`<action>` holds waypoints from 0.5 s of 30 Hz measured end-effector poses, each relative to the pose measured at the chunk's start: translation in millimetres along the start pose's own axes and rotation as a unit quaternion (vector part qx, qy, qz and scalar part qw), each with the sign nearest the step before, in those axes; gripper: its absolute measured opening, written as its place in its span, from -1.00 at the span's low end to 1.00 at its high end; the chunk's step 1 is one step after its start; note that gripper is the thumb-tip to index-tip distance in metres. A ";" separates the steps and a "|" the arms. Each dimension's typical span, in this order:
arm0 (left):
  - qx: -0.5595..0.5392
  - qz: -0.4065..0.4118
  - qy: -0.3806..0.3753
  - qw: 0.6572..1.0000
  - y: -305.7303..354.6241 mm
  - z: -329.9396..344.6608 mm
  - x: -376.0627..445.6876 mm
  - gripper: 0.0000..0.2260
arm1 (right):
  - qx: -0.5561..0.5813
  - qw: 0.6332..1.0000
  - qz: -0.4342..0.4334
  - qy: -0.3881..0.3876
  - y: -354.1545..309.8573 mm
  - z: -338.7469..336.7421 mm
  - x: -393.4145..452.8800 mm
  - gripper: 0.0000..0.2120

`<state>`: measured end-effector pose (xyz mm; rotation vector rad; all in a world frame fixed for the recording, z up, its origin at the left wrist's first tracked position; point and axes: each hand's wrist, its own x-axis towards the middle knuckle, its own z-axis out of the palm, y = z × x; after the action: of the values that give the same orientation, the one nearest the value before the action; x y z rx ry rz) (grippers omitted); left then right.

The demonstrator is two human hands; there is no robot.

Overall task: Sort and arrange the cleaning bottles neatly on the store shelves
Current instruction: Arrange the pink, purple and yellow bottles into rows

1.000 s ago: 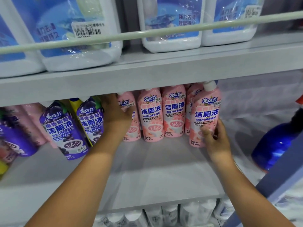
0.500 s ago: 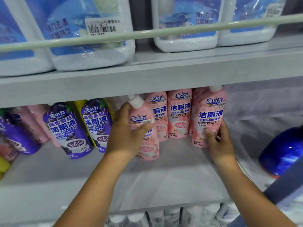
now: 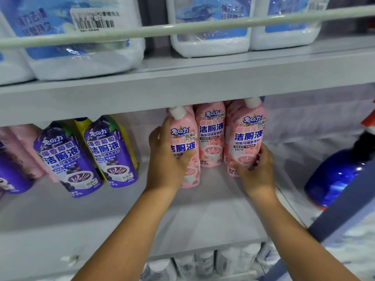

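Two hands: both gripped pink bottles on the middle shelf [image 3: 203, 216]
Left hand [image 3: 166, 161]: wrapped the front pink bottle [image 3: 185, 147] — standing upright
Right hand [image 3: 256, 171]: clasped the right pink bottle [image 3: 246, 136] — low down

Pink white-capped bottles [image 3: 211, 134] upright mid-shelf, purple bottles [image 3: 109, 153] leaning well apart leftward.

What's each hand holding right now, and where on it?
Left hand grips the front pink bottle around its middle; right hand grips the right pink bottle near its base.
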<state>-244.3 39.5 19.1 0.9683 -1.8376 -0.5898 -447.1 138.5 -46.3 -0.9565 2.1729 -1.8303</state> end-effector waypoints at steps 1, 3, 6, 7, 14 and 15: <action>-0.008 -0.021 -0.012 1.000 -5.5 1.9 -7.1 -0.11 | 0.001 1.000 0.001 -0.003 0.0 -0.5 -0.3 -0.20; -0.048 -0.054 -0.023 0.997 -19.6 7.6 -17.8 -0.02 | 0.003 1.000 -0.001 -0.007 1.1 -1.0 -0.4 -0.25; -0.043 -0.068 -0.022 0.996 -29.4 14.0 -18.4 0.01 | -0.007 1.000 -0.007 -0.007 4.8 0.7 0.4 -0.24; -0.038 -0.070 -0.021 0.997 -29.3 15.1 -16.5 0.01 | -0.009 1.000 -0.009 -0.009 5.7 0.5 0.2 -0.24; -0.111 -0.116 -0.053 0.986 -44.4 -1.0 -42.2 -0.10 | 0.006 1.000 -0.008 -0.016 8.5 -5.5 -8.9 -0.26; -0.120 -0.124 -0.041 0.984 -48.2 -10.6 -52.0 -0.13 | 0.017 1.000 -0.005 0.008 9.7 -8.1 -17.9 -0.27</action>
<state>-204.6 54.8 -38.6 1.0285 -1.6810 -0.9927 -440.6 155.6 -58.3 -0.9512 2.1433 -1.8778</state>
